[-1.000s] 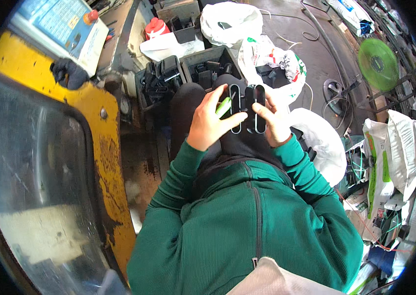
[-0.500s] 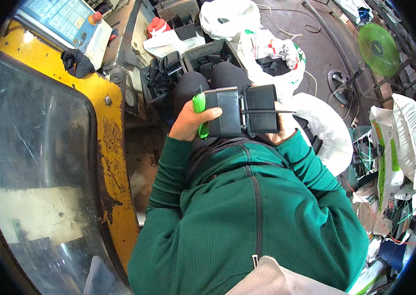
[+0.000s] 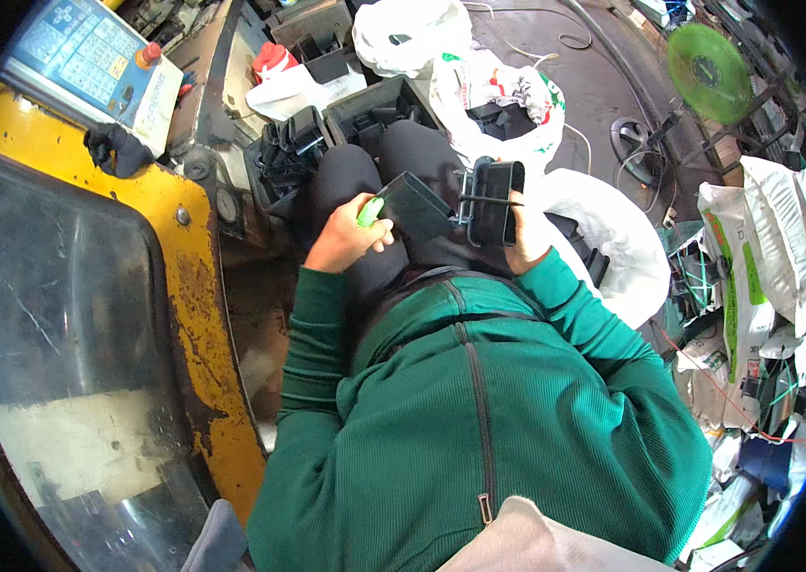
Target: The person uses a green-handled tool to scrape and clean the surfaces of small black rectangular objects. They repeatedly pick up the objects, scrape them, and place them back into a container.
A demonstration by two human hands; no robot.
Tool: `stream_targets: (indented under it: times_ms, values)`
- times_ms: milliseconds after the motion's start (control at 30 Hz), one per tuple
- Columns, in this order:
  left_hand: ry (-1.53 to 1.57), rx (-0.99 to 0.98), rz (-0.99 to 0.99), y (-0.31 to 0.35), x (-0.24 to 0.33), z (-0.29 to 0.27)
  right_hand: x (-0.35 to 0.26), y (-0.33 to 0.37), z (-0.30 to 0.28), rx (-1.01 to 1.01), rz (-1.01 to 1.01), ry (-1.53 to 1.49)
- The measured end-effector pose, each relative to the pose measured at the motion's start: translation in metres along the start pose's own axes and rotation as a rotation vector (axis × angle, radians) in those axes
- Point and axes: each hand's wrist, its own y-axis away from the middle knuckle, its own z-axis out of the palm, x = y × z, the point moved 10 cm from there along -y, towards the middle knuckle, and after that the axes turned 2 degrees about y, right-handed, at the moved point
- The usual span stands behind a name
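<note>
Fingers curled, my left hand (image 3: 344,236) grips a bright green handle (image 3: 370,212); its working end is hidden. Right beside that handle is a hollow black plastic part (image 3: 416,206), tilted down to the right over my lap. My right hand (image 3: 528,236) is closed on a second, box-shaped black plastic part (image 3: 495,212), held upright with its opening facing up. A thin dark bar runs across it, and shiny clear or metallic bits (image 3: 465,197) stick out on its left side. The two parts meet or nearly meet there; whether they are joined I cannot tell.
Dark crates (image 3: 386,103) of black parts stand beyond my knees. White bags (image 3: 498,105) and a white-lined container (image 3: 636,250) holding black pieces are to the right. A yellow machine (image 3: 195,286) with a control panel (image 3: 88,57) is at left; a green fan (image 3: 708,72) is far right.
The black parts were in line; now the left one is tilted down and the right one turned upright. My left hand has shifted from the part's left end onto the green handle.
</note>
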Motion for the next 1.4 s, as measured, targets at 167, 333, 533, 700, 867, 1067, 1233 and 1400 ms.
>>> stream_targets:
  times_ms: [167, 333, 533, 700, 867, 1067, 1233, 1400]
  values:
    - [-0.755, 0.582, 0.219, 0.028, 0.047, -0.054, 0.046, 0.0, 0.0, -0.117, 0.179, 0.07]
    - [-0.474, 0.081, 0.37, 0.002, 0.049, 0.027, 0.043, 0.001, 0.012, -0.117, 0.174, 0.046]
    - [-0.778, 0.112, 0.321, 0.0, 0.017, 0.052, 0.06, 0.01, -0.056, 0.307, 0.281, -0.284]
    - [-0.731, 0.306, 0.233, 0.015, 0.021, 0.03, 0.037, 0.008, -0.078, 0.39, 0.106, -0.164]
    - [-0.529, 0.368, 0.562, 0.036, 0.129, 0.058, -0.015, 0.005, -0.016, 0.174, -0.199, 0.221]
    - [-0.256, 0.426, 0.736, 0.029, 0.17, 0.055, -0.024, 0.007, 0.006, 0.033, -0.118, -0.011]
    - [0.537, 0.352, 0.309, -0.021, 0.098, -0.009, -0.03, 0.004, 0.026, -0.163, 0.033, -0.224]
    - [0.414, 0.534, 0.65, 0.016, 0.151, -0.03, -0.04, -0.017, 0.013, -0.187, -0.009, -0.348]
